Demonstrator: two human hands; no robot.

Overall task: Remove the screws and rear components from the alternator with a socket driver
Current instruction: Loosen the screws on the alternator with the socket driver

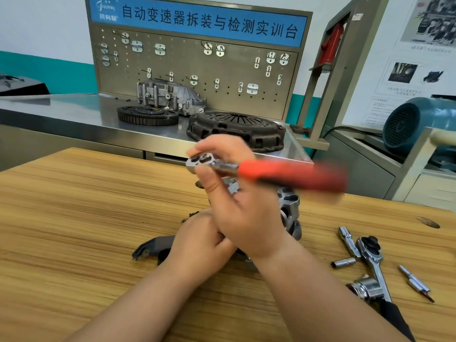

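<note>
Sign (209, 23) reading 自动变速器拆装与检测实训台, right hand (246, 215) pinching ratchet (261, 169), left hand (197, 245) curled on alternator (290, 206)

Training workshop, steel bench (74, 112), hook pegboard (192, 70), clutch parts (237, 128), wooden worktable (86, 206)

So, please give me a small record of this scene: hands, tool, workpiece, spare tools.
right hand: pinches the head of the red-handled ratchet
left hand: on the alternator, grip hidden
red handle: blurred
table: wooden
spare tools: second ratchet and loose socket, right of the alternator
</note>
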